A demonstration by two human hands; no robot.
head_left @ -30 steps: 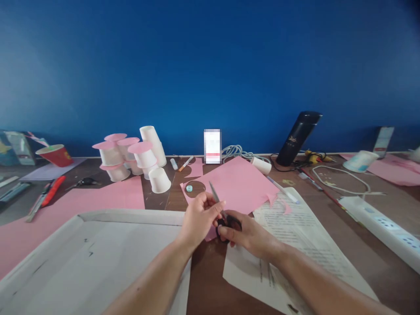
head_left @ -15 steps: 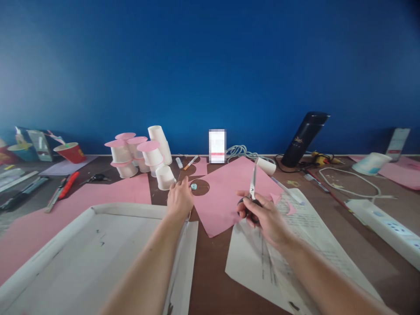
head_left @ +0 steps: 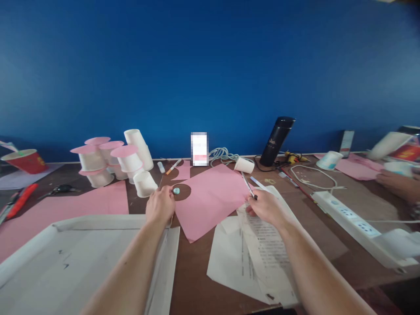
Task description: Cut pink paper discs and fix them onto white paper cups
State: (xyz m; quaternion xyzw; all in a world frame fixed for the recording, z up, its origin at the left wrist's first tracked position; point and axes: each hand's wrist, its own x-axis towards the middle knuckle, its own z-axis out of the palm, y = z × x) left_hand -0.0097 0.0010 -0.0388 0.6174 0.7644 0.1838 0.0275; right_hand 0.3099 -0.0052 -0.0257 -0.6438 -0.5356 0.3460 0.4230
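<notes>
My right hand [head_left: 267,206] is closed around the scissors [head_left: 247,184], whose blades lie low over the right corner of a pink paper sheet [head_left: 211,201]. Most of their handle is hidden in my fingers. At the sheet's left side, by a rounded cutout, rests my left hand [head_left: 160,204] with its fingers curled in; what they hold, if anything, is hidden. A small teal disc [head_left: 176,191] sits right by those fingertips. Just behind this hand a white paper cup [head_left: 145,183] leans on its side. Printed papers [head_left: 262,245] lie under my right hand.
Stacked paper cups with pink discs [head_left: 126,162] stand at left, behind a white tray-like box [head_left: 105,249]. A black flask [head_left: 277,141], a tipped cup [head_left: 244,165] and coiled cable line the wall. At right lies a power strip [head_left: 348,214]; another person's hand [head_left: 398,186] is beyond.
My view has turned right. The scissors, held upright before, are now lowered at the pink sheet's right corner. My left hand stays by the cutout. Another person's hand has come into view.
</notes>
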